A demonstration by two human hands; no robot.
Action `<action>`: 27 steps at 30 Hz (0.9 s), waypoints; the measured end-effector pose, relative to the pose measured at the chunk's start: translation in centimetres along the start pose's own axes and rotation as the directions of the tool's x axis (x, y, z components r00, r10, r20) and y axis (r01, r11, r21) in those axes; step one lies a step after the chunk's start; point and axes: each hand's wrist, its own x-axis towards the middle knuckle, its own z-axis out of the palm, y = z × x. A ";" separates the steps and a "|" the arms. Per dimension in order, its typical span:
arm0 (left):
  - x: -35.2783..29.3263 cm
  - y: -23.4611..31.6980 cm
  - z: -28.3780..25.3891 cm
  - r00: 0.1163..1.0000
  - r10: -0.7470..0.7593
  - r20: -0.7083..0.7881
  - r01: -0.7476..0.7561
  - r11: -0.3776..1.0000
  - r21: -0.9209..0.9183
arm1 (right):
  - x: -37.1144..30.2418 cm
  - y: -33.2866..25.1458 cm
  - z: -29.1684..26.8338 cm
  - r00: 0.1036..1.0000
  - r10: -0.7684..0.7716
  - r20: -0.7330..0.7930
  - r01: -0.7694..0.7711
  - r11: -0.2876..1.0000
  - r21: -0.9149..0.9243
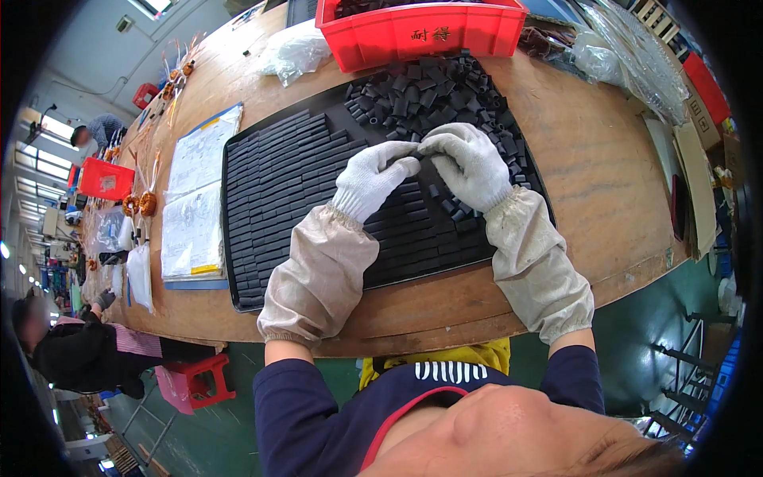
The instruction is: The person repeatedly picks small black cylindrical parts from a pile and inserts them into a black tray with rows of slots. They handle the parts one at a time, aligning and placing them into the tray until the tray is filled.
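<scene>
At the centre of the frame, the gloved left hand (pixel 370 179) and right hand (pixel 469 164) meet fingertip to fingertip above a black tray (pixel 238 294) on the wooden desk (pixel 604 183). Each grip looks pinched shut on a small black block (pixel 419 148) (mostly hidden by the gloves). Neat rows (pixel 286 167) fill the tray's left; a loose pile (pixel 429 91) sits just above the hands, within easy reach. Both wrists angle inward, sleeves over the tray.
</scene>
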 end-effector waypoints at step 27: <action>0.9 -2.3 -0.7 0.817 0.573 -0.062 -0.259 0.461 0.849 | -1.3 0.2 -0.5 0.927 0.017 0.374 0.118 0.935 -0.335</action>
